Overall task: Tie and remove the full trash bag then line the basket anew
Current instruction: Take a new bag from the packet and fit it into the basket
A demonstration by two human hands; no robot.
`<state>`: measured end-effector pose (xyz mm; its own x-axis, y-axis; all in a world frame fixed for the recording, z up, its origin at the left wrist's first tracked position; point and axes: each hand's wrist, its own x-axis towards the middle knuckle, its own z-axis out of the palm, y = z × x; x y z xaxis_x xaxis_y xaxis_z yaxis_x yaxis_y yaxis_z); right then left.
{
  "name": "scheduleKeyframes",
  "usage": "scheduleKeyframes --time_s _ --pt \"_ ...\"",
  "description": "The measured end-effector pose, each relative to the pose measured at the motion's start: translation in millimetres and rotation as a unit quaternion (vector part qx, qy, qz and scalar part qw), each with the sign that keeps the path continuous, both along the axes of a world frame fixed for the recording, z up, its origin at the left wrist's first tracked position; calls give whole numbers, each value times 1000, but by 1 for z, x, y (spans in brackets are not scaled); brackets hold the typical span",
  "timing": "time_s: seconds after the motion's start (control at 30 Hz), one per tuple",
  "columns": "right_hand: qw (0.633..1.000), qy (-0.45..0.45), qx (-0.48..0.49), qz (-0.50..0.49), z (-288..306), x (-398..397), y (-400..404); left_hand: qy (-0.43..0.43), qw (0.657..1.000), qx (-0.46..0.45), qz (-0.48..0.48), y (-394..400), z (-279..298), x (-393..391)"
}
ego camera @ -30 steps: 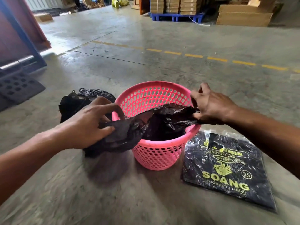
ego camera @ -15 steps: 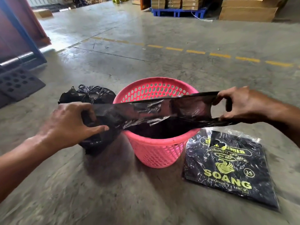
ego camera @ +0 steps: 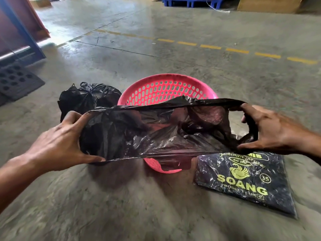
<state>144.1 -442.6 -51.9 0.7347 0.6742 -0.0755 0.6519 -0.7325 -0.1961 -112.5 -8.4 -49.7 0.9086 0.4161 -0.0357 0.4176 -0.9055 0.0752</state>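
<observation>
Both hands stretch a new black bag (ego camera: 156,134) open over the pink basket (ego camera: 166,87) on the concrete floor (ego camera: 121,206). Left hand (ego camera: 60,145) pinches its left edge, right hand (ego camera: 271,133) grips the right edge. Tied full bag (ego camera: 86,98) sits touching the basket's left side; pack of bags (ego camera: 246,180) just right.

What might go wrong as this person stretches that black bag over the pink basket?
1. The bag is thin and pulled taut between the left hand and right hand; it may tear.
2. The light basket stands loose on the floor; tugging the bag over its rim might tip it.
3. The bag's mouth is only partly open and looks crumpled, so it may catch on the rim.
</observation>
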Motion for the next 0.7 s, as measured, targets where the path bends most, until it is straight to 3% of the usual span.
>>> scheduleKeyframes --time_s 0.13,0.2,0.27,0.33,0.4,0.47,0.53,0.6,0.7 --pt "999 -37 13 -28 -28 6 9 -16 1000 -6 23 0 -20 16" --pt "998 22 41 -34 -37 22 15 -27 999 -30 26 10 -29 35" --pt "981 147 116 -58 -38 41 22 -42 995 -89 8 25 -35 56" --pt "897 333 262 -125 -38 59 27 -71 974 -216 13 35 -29 76" --pt "790 453 365 -194 -33 71 28 -95 907 -407 57 43 -18 87" --pt "770 439 393 -244 -32 79 24 -85 814 -568 86 55 -14 85" --pt "800 359 394 -276 -35 81 19 -78 753 -641 122 69 -20 79" --pt "861 212 373 -274 -34 85 14 -126 763 -614 158 77 -30 71" --pt "898 48 376 -224 -6 85 22 -276 829 -465 142 75 -28 70"
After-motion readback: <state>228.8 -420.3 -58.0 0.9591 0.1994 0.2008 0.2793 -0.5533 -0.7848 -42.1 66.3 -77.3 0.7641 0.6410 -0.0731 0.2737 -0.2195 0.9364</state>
